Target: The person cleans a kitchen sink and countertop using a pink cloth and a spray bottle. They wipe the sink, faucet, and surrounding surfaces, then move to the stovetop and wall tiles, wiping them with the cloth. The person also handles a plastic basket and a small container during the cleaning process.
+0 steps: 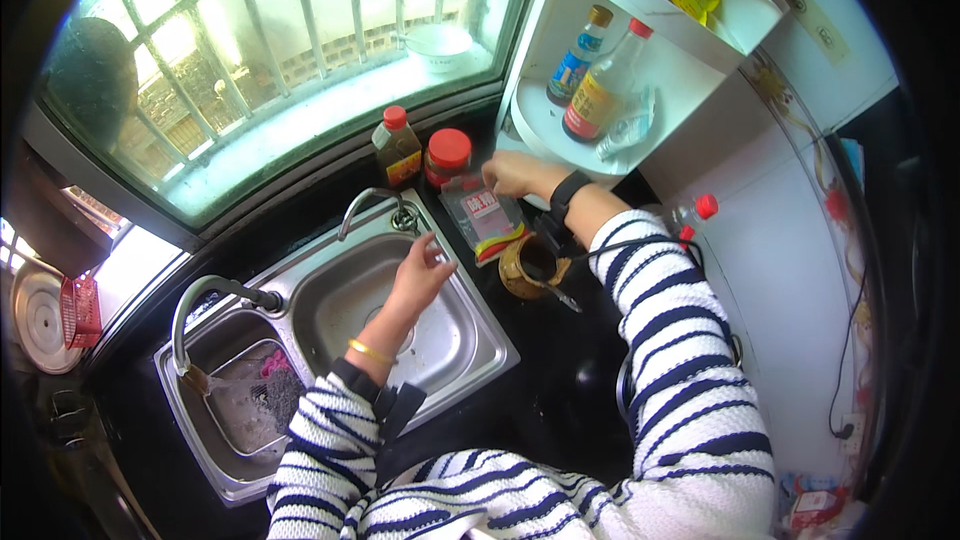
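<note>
My right hand (517, 174), reaching across the black counter, has its fingers closed at the top edge of a clear plastic seasoning packet (484, 214) that bears printing. My fingertips are partly hidden there. Just below the packet stands a brown ceramic jar (517, 274) with a metal spoon handle (564, 298) sticking out. Behind the packet is a jar with a red lid (450, 148), beside a sauce bottle with a red cap (397, 146). Over the larger basin of the steel sink (450, 315), my left hand (424, 274) holds nothing, its fingers bent and apart.
A curved faucet (217, 286) rises over the smaller basin, which holds a grey scouring pad (281, 397) and a pink cloth (274, 364). A white corner shelf (536, 124) with several bottles overhangs the right arm. A barred window (300, 30) borders the counter.
</note>
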A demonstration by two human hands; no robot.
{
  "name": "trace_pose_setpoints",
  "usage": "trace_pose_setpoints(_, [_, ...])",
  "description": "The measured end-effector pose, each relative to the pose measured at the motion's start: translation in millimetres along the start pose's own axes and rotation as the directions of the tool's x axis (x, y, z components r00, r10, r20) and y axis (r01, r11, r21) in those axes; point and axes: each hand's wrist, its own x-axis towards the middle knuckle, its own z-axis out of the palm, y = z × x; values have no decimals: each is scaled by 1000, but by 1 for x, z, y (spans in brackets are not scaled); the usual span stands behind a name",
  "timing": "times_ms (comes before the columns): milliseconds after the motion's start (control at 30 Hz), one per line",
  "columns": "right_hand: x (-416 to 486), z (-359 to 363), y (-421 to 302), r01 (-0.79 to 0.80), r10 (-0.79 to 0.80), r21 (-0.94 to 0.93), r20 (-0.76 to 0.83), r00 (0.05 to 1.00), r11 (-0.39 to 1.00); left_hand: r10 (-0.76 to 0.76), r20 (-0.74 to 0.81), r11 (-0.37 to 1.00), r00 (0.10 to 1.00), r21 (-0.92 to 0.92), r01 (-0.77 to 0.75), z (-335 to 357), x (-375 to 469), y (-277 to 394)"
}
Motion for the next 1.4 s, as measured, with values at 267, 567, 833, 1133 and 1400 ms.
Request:
trace_pose_setpoints(267, [30,17,4,-155,166,98,-115,979,983,-74,154,992,985,-93,89,-4,3,-5])
trace_pose_setpoints(567, [4,-23,-31,-66,51,-165,-93,994,984,-36,-246,998,969,-51,24,11,33,-26])
trace_pose_setpoints(833, [-146,-74,-74,203,414,653,-658,629,729,133,-32,834,991,-537,-129,11,42,37])
trace_pose_setpoints(1133, [-113,-71,15,76,919,920,-389,64,384,298,146,885,943,-413,-216,-15,6,79])
trace_pose_setpoints(1400, [-203,-107,-62,15,623,653,-729,285,757,749,56,661,660,-1,-750,-13,-20,146])
